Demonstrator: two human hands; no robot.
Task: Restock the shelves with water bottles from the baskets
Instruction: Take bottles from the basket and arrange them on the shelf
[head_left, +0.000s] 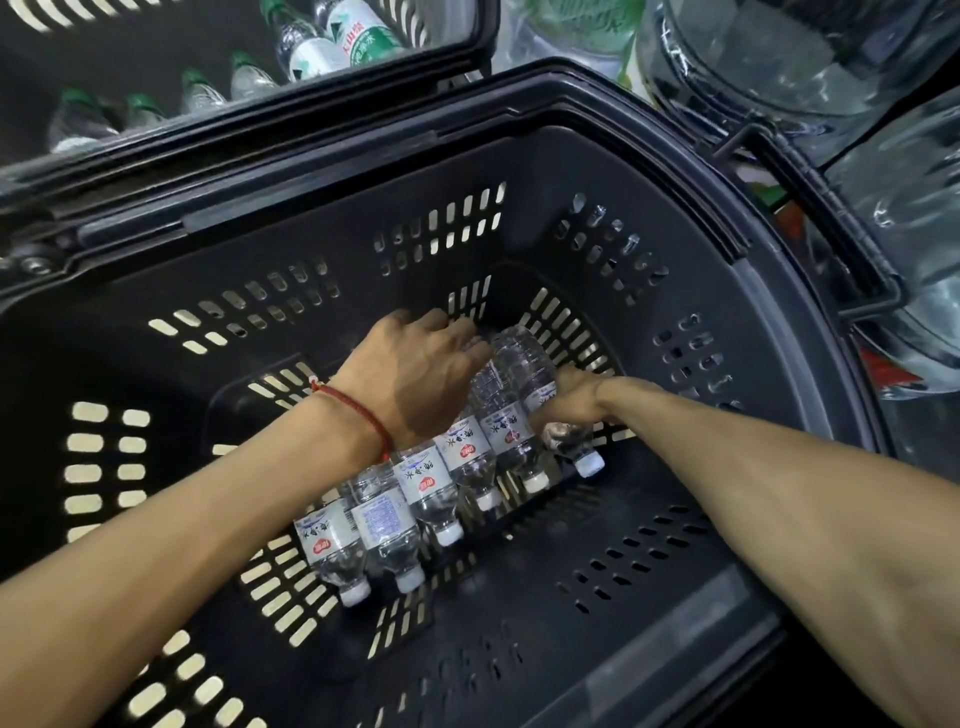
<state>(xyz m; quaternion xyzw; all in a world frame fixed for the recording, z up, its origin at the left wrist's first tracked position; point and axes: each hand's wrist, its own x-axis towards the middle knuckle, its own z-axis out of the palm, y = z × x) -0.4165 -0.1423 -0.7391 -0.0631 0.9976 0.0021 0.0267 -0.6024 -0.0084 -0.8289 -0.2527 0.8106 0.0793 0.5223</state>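
Small clear white-capped plastic water bottles (431, 499) were seen unshelved in the dark grey slotted plastic basket (260, 249). Several were gripped by the left hand (415, 379), one by the right hand (571, 402).

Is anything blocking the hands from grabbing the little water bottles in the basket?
No, nothing visible. The left hand and right hand already grip the small clear plastic water bottles, and the dark grey slotted plastic basket is open on top.
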